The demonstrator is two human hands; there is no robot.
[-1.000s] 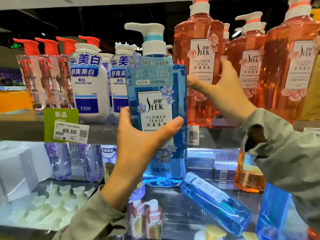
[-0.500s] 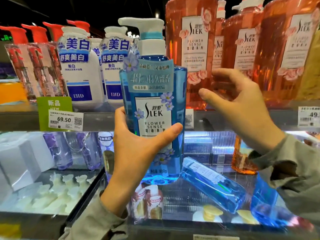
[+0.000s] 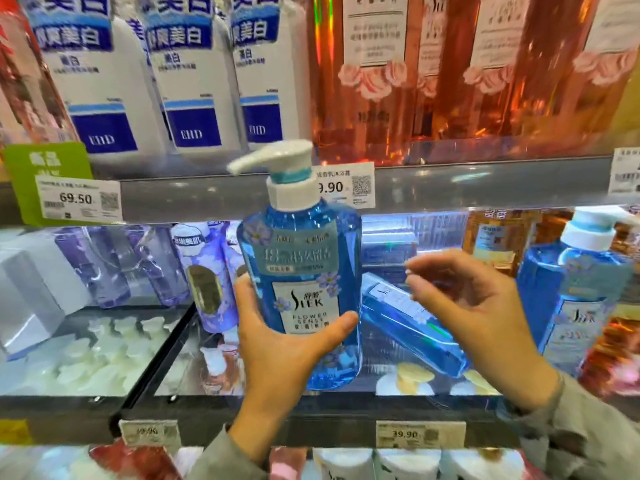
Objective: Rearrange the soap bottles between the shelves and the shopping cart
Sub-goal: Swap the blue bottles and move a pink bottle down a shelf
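Two hands are working before the shelves: the left hand [image 3: 277,344] is gripping an upright blue soap bottle [image 3: 304,271] full of blue liquid, while the right hand [image 3: 478,317] is hovering empty, fingers loosely spread, near a fallen blue bottle [image 3: 412,323] lying on the glass shelf [image 3: 173,382].

Behind my right hand [image 3: 481,317], a clear blue plastic bottle [image 3: 412,323] lies tipped on the grey metal shelf [image 3: 214,407].

A shop aisle, toiletries section.
Stocked shelves [image 3: 450,188] carry rows of soap bottles [image 3: 374,81] at twelve o'clock, with price tags [image 3: 81,202] (69.50, 39.90) clipped along the edges.
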